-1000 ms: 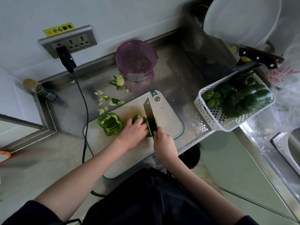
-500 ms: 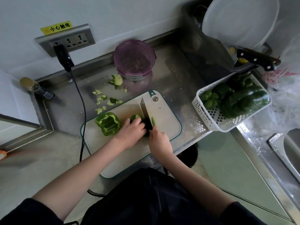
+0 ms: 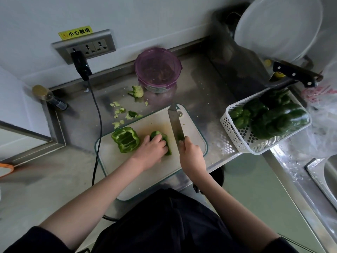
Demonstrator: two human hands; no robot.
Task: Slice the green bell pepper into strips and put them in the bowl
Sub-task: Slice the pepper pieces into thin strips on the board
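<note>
On the white cutting board lie two pieces of green bell pepper. The hollow half sits open at the board's left. My left hand presses curled fingers onto the other piece in the middle. My right hand grips the handle of a cleaver, whose blade stands just right of that piece, apart from it. A small green strip clings near the blade's heel. The purple bowl stands behind the board near the wall; its contents look dark and unclear.
Pepper core and scraps lie on the steel counter behind the board. A white basket of whole green peppers sits at the right. A black-handled knife rests above it. A black power cable runs down the board's left side.
The cleaver has moved right, away from the pepper piece under my left hand, with a cut strip beside it. My left hand stays on the piece.
</note>
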